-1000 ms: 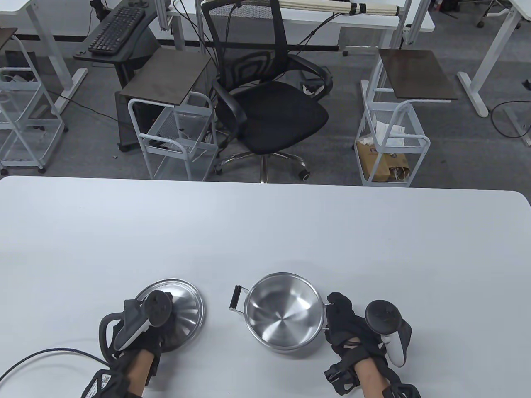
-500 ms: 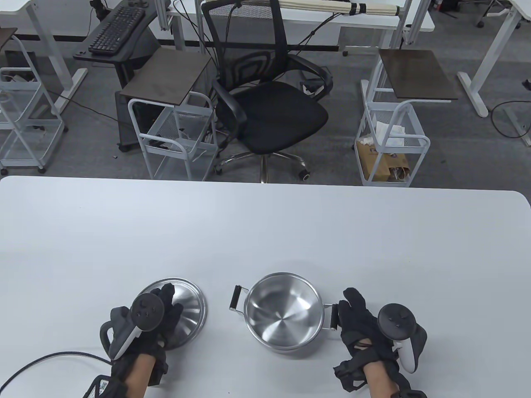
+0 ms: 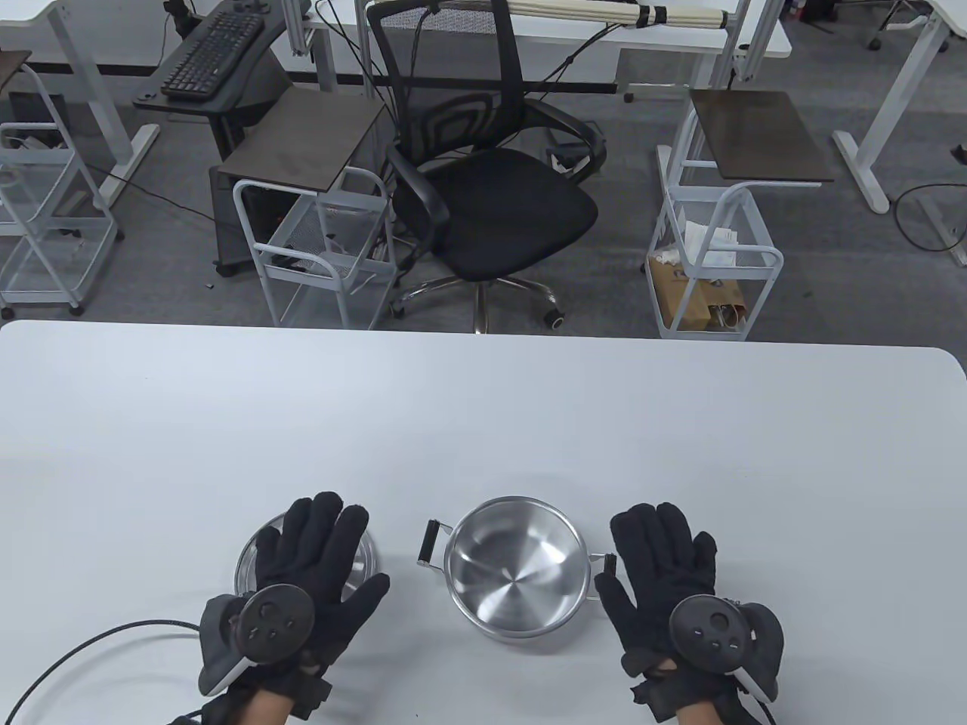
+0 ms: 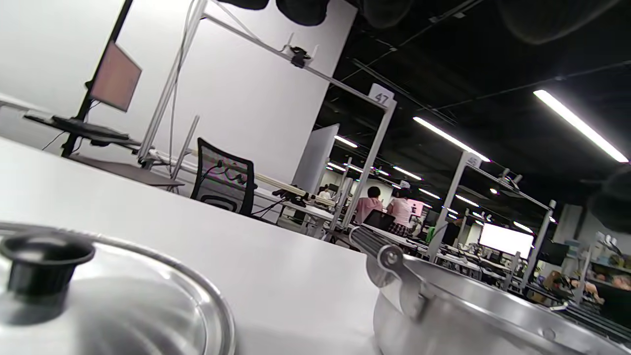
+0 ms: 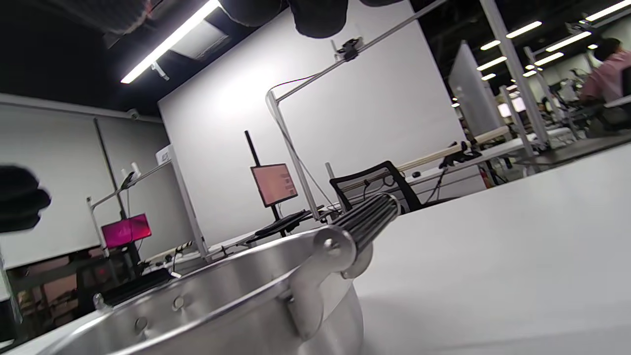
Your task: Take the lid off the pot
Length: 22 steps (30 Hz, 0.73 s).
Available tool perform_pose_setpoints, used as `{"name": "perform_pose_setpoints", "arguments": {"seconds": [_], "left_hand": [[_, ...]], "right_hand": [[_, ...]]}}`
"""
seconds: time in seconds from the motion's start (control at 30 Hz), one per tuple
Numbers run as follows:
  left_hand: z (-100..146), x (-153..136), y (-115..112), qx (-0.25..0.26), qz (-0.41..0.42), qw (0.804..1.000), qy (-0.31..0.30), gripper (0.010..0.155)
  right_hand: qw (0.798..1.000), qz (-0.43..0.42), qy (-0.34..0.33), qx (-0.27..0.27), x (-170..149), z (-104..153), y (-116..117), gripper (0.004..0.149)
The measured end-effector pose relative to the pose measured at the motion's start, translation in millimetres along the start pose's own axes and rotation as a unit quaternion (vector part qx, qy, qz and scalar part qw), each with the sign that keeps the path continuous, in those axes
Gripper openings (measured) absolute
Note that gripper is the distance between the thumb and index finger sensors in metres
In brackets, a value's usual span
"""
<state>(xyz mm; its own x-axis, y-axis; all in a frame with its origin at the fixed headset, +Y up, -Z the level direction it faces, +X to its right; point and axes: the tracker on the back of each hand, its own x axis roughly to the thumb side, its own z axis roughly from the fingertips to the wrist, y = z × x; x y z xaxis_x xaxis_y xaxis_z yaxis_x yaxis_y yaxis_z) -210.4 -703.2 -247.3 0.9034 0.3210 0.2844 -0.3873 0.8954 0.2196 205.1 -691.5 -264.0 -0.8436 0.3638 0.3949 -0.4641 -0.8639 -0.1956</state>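
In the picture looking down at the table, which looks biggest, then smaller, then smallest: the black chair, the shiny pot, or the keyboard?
1. black chair, biggest by far.
2. pot.
3. keyboard, a bit smaller.
The chair and keyboard sit farther from the camera, so both look smaller than they really are; pot versus keyboard is unsure.

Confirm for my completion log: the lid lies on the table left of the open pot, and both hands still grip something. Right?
Not quite. In the table view the lid lies left of the pot, but the left hand and right hand are spread open, gripping nothing.
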Motion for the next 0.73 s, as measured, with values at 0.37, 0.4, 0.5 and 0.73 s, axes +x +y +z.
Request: {"name": "perform_pose_setpoints", "arguments": {"seconds": [0.37, 0.4, 0.5, 0.73], "left_hand": [[-1, 17, -19, -0.064, -0.069, 0.995, -0.027, 0.085], [-1, 16, -21, -0.07, -0.071, 0.995, -0.024, 0.085], [-1, 15, -25, -0.074, -0.079, 0.994, -0.022, 0.085], [-1, 14, -23, -0.063, -0.07, 0.995, -0.013, 0.084]], "right_hand": [[0.989, 0.092, -0.055, 0.098, 19, -6, 39, 0.073], [0.989, 0.089, -0.051, 0.106, 19, -6, 41, 0.073], [0.989, 0.077, -0.041, 0.118, 15, -7, 46, 0.073], [0.991, 0.051, -0.019, 0.124, 7, -8, 47, 0.072]]}}
